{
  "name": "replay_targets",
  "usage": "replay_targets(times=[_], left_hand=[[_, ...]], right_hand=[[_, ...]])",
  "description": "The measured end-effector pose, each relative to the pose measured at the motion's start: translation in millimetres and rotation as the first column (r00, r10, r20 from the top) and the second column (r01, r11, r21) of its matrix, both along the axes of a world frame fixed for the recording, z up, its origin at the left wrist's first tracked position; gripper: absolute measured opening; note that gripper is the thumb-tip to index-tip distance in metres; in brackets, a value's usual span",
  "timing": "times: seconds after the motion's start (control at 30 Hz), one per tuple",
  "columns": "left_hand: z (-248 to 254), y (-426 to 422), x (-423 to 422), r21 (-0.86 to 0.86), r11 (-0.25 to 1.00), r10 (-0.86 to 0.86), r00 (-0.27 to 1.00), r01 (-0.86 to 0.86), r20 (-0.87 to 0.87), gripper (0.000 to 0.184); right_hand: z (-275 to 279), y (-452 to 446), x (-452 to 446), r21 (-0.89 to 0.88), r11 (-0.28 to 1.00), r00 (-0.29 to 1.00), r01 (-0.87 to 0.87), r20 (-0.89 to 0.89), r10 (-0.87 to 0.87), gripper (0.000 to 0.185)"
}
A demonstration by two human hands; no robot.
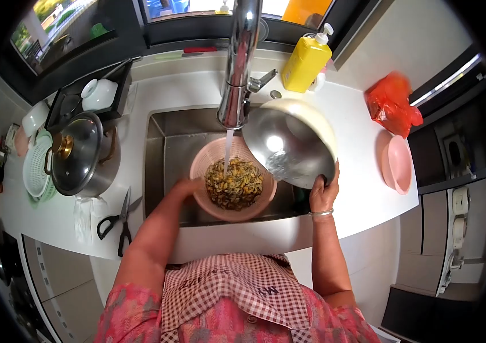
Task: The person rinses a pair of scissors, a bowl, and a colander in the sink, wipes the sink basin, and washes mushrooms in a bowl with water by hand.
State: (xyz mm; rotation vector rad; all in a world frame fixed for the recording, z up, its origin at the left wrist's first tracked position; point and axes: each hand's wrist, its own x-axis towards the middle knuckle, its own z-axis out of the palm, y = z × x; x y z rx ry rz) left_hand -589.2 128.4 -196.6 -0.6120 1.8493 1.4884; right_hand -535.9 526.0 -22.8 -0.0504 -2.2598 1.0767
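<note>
A pink colander (199, 157) is in the steel sink, holding a heap of small yellow-and-brown pieces (233, 184) whose kind I cannot make out. Water runs from the chrome faucet (236, 86) onto them. My left hand (188, 186) is closed on the colander's left rim, its fingers partly hidden. On the right, my right hand (324, 195) grips the edge of a metal bowl (294, 143), thumb on the inside. The bowl is tilted beside the colander, its shiny inner face showing and its cream outer side turned to the back right.
A lidded pot (80, 157) and black-handled scissors (119, 222) lie left of the sink (157, 143). Behind stands a yellow pump bottle (307, 62). On the right are a red plastic bag (393, 103) and a pink basin (397, 164). A dish rack (118, 94) holds white bowls.
</note>
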Motion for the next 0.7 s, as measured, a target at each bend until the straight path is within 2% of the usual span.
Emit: replay_targets(times=[0.03,0.1,0.13,0.17,0.27,0.37,0.47,0.5,0.53,0.6,0.67,0.7], left_hand=[[36.3,4.5,16.1,0.137,0.990,0.034,0.999,-0.037,0.029,0.058],[32.8,2.2,18.2,0.262,0.963,0.027,0.994,-0.055,0.110,0.054],[-9.0,-3.7,7.2,0.253,0.967,-0.010,0.987,-0.031,0.161,0.053],[-13.1,-3.7,1.6,0.246,0.969,-0.049,0.976,-0.004,0.212,0.051],[-16.5,0.2,-4.0,0.354,0.935,-0.092,0.981,0.026,0.171,0.040],[-3.1,8.8,5.7,0.269,0.963,-0.057,0.993,0.029,0.099,0.047],[64.0,2.4,31.5,0.341,0.940,0.012,0.999,0.003,-0.042,0.043],[55.3,-9.0,30.0,0.384,0.918,0.060,0.992,-0.097,0.108,0.039],[45.5,-15.4,34.7,0.357,0.922,0.120,0.986,-0.153,0.114,0.037],[114.5,-19.1,49.7,0.293,0.922,0.229,0.966,-0.254,0.118,0.033],[149.7,-26.4,53.9,0.305,0.897,0.291,0.947,-0.320,0.136,0.036],[161.9,-30.3,54.6,0.312,0.883,0.321,0.936,-0.352,0.146,0.038]], right_hand=[[0.3,-0.3,-2.2,0.150,0.989,0.998,-0.010,-0.058,0.019,0.066],[8.0,-5.0,-3.2,0.170,0.985,0.999,-0.023,-0.032,0.029,0.069],[9.9,-6.2,-5.2,0.203,0.979,0.999,-0.020,-0.039,0.029,0.070],[12.5,-6.2,-6.4,0.199,0.980,0.999,-0.025,-0.038,0.033,0.070],[23.6,-1.8,-11.5,0.175,0.984,0.998,-0.019,-0.050,0.028,0.070],[34.3,8.6,-17.7,0.245,0.969,0.998,0.027,-0.067,-0.011,0.070],[52.6,13.6,-26.0,0.228,0.973,0.999,0.039,-0.042,-0.030,0.068],[59.2,12.6,-27.9,0.207,0.978,0.999,0.040,-0.027,-0.035,0.068],[65.8,11.5,-29.3,0.183,0.982,0.999,0.043,-0.011,-0.041,0.067],[72.2,12.7,-33.0,0.092,0.995,0.999,0.025,0.029,-0.028,0.065],[52.0,29.6,-43.5,0.209,0.977,0.999,0.030,0.015,-0.033,0.066],[50.9,29.3,-46.0,0.166,0.986,0.996,0.028,0.076,-0.041,0.066]])
